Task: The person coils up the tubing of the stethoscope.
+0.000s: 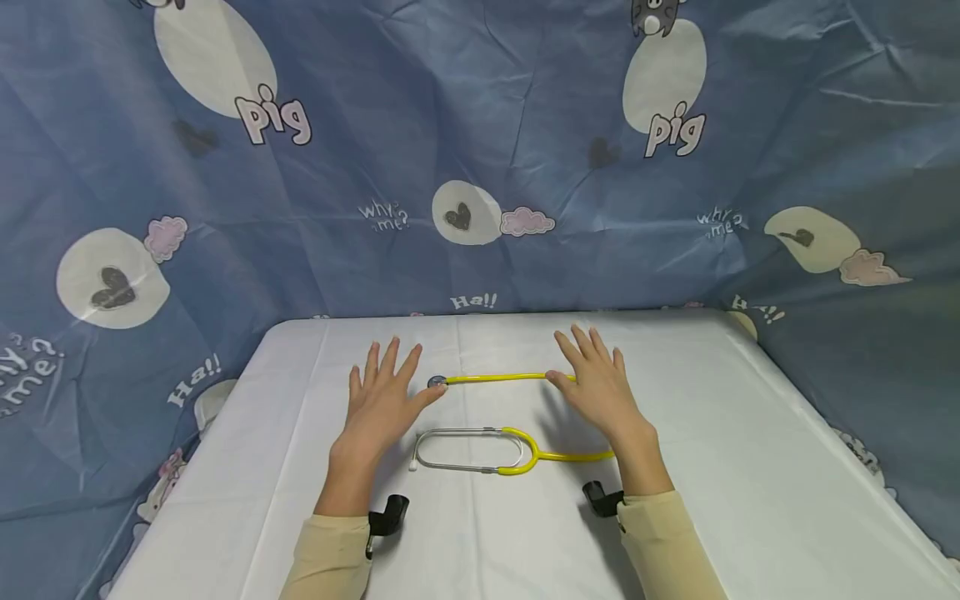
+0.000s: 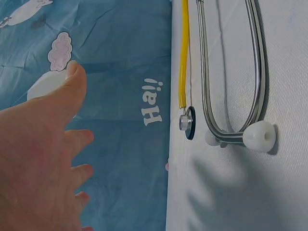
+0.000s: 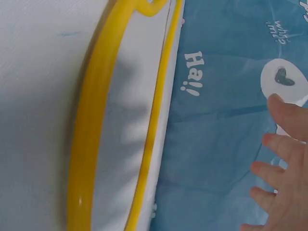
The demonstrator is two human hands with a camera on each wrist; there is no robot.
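Cream sleeves [image 1: 330, 557] enter at the bottom of the head view, each with a black wrist mount. Both forearms reach forward over a table [image 1: 750, 500] covered in a smooth white sheet with faint fold lines. Behind and around it hangs a creased blue cloth [image 1: 480, 125] printed with pale ovals, dark hearts, pink clouds and the words "pig", "Ha!!" and "why me?".

A stethoscope [image 1: 517, 454] lies flat on the table between the hands. Its yellow tubing, glossy and round, runs in a long bend: one run lies along the far side, ending in a small dark metal chest piece [image 1: 437, 382]; the other joins curved steel ear tubes with white ear tips [image 2: 259, 136].

Left hand [image 1: 382, 400]: fingers spread and straight, gripping nothing, thumb tip just beside the chest piece. Right hand [image 1: 596, 383]: fingers likewise spread, palm down over the yellow tubing; contact cannot be confirmed.
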